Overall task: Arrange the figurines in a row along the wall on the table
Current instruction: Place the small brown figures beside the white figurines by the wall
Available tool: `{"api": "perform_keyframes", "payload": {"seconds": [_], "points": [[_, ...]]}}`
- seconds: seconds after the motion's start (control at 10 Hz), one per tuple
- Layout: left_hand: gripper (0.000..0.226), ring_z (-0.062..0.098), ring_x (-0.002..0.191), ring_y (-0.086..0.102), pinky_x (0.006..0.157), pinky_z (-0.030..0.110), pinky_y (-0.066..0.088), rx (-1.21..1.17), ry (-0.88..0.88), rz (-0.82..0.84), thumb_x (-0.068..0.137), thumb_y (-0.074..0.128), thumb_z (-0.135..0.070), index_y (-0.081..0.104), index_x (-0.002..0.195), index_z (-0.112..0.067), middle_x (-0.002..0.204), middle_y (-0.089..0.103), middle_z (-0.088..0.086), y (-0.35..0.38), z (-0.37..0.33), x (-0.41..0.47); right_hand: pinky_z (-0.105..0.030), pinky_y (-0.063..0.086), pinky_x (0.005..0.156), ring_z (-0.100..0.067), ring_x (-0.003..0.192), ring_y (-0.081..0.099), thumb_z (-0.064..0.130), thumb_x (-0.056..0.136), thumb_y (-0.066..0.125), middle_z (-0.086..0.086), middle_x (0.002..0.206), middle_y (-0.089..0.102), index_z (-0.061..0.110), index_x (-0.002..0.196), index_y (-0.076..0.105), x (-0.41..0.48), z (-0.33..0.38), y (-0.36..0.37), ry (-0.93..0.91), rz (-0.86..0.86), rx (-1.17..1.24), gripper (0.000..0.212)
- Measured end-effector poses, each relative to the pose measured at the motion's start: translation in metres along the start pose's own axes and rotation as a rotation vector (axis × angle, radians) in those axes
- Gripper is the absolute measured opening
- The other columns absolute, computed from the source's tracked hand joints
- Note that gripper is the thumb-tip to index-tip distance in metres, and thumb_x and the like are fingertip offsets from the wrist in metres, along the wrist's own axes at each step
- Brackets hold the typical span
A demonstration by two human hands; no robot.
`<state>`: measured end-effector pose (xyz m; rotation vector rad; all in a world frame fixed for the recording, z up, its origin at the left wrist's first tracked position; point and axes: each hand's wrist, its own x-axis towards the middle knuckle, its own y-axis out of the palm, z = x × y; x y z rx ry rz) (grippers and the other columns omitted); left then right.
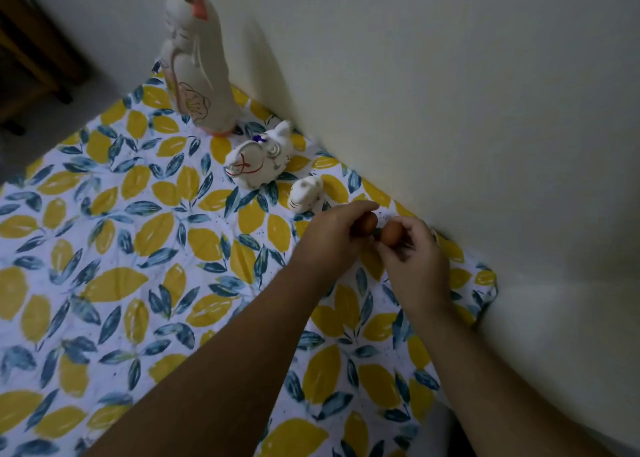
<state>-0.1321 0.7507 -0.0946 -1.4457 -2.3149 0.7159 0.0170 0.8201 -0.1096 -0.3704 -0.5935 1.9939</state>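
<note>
Both forearms reach in; left hand (334,236) and right hand (412,262) each pinch a small brown figurine (391,234), seemingly light, hard and breakable.

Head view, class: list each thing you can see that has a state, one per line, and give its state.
Tall bird figurine: upright, by the wall.
Middle white figurine: set down near the wall.
Small white figurine: set down, next in the row.
Left hand: closed on a brown round piece.
Right hand: pinching another brown piece.
Tablecloth: spread flat.
</note>
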Motion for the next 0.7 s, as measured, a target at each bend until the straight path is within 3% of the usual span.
{"api": "perform_keyframes", "payload": {"seconds": [0.2, 0.3, 0.4, 0.5, 0.6, 0.7], "points": [[0.051, 0.032, 0.104, 0.066, 0.081, 0.035, 0.053, 0.023, -0.043, -0.042, 0.083, 0.076, -0.009, 0.062, 0.132, -0.016, 0.117, 0.072, 0.013, 0.005, -0.002, -0.002, -0.001, 0.046, 0.068, 0.021, 0.081, 0.058, 0.015, 0.085, 0.081, 0.029, 0.086, 0.06, 0.036, 0.102, 0.063, -0.01, -0.005, -0.004, 0.021, 0.003, -0.044, 0.032], [0.055, 0.033, 0.105, 0.065, 0.08, 0.035, 0.052, 0.049, -0.069, -0.039, 0.085, 0.074, -0.011, 0.057, 0.136, -0.018, 0.119, 0.071, 0.015, 0.003, -0.001, 0.0, -0.003, 0.044, 0.069, 0.007, 0.081, 0.062, 0.018, 0.086, 0.081, 0.015, 0.089, 0.068, 0.028, 0.106, 0.066, -0.015, -0.004, -0.004, 0.015, -0.001, -0.064, 0.027], [0.058, 0.033, 0.104, 0.066, 0.077, 0.033, 0.048, 0.075, -0.067, -0.052, 0.085, 0.073, -0.012, 0.054, 0.139, -0.018, 0.119, 0.07, 0.015, 0.008, -0.001, -0.002, -0.027, 0.057, 0.076, -0.015, 0.091, 0.069, 0.018, 0.086, 0.08, 0.0, 0.1, 0.074, 0.023, 0.11, 0.068, -0.013, -0.004, -0.004, 0.03, 0.005, -0.057, 0.027], [0.061, 0.032, 0.108, 0.064, 0.08, 0.033, 0.049, 0.051, -0.093, -0.042, 0.086, 0.073, -0.012, 0.05, 0.143, -0.019, 0.124, 0.068, 0.014, 0.007, -0.001, -0.003, -0.042, 0.06, 0.084, -0.017, 0.099, 0.068, 0.019, 0.085, 0.081, 0.001, 0.108, 0.07, 0.024, 0.117, 0.065, -0.013, 0.0, -0.005, 0.048, 0.041, -0.048, 0.036], [0.064, 0.029, 0.115, 0.061, 0.086, 0.032, 0.047, 0.028, -0.106, -0.052, 0.087, 0.073, -0.014, 0.046, 0.145, -0.019, 0.132, 0.064, 0.011, 0.001, -0.004, -0.01, -0.044, 0.055, 0.096, -0.02, 0.121, 0.059, 0.027, 0.081, 0.085, -0.001, 0.133, 0.06, 0.027, 0.135, 0.055, -0.015, 0.005, -0.011, 0.077, 0.074, -0.039, 0.062], [0.058, 0.025, 0.125, 0.053, 0.096, 0.032, 0.043, 0.06, -0.054, -0.17, 0.089, 0.073, -0.02, 0.05, 0.142, -0.013, 0.139, 0.058, 0.01, -0.011, -0.015, -0.033, -0.035, 0.039, 0.102, -0.02, 0.136, 0.039, 0.043, 0.08, 0.081, -0.001, 0.147, 0.048, 0.025, 0.148, 0.043, -0.022, 0.027, -0.027, -0.092, -0.015, -0.185, 0.079]]}}
